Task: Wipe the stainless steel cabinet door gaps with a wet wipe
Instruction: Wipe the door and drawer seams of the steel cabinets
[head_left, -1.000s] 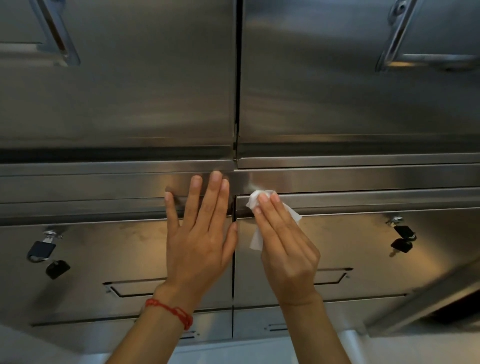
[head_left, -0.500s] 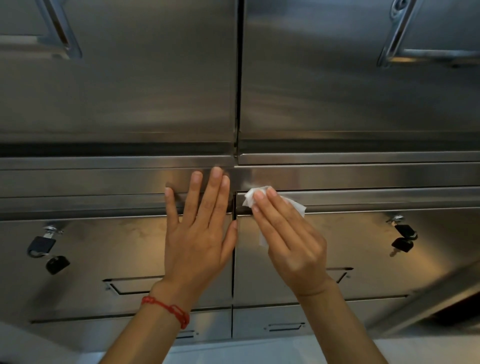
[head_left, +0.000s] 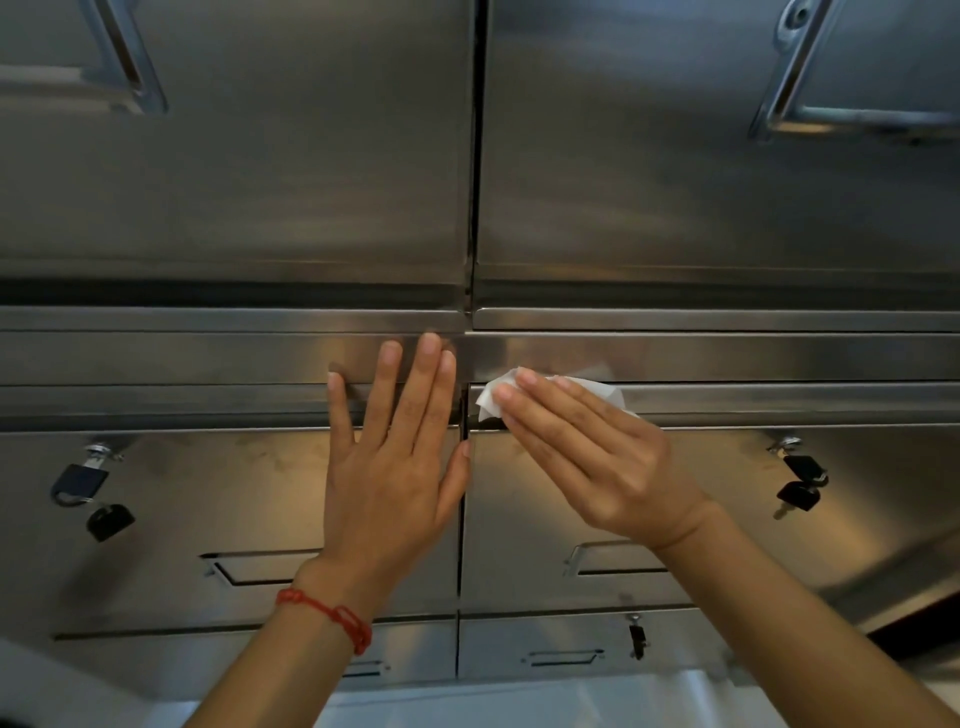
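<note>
Here, nearest the camera, 2 forearms reach up to the steel front; the left wrist wears a red bracelet (head_left: 332, 618). The left hand (head_left: 395, 467) lies flat on the lower left door (head_left: 208, 493), fingers straight and together, gripping nothing, its thumb edge right beside the vertical gap (head_left: 460, 519) between the 2 lower doors. The right hand (head_left: 587, 452) also has straight fingers, angled up and to the left, and presses the wet wipe (head_left: 493, 397) against the top edge of the lower right door (head_left: 727, 493). The wipe is not pinched as far as can be seen; it sits trapped under the fingertips, white corners showing past them.

The relation that matters: the wipe sits at the left end of the horizontal gap (head_left: 753, 384), just right of where it meets the vertical gap. That horizontal gap's long axis runs off to the right, away from the left hand, so the right hand is the one placed to travel along it, probably rightward.

Farther off, black keys (head_left: 797, 483) hang at the right door's lock and a padlock (head_left: 78, 480) at the left. Above are the upper doors (head_left: 701, 182) with bar handles. No brand, label or writing is legible anywhere.
</note>
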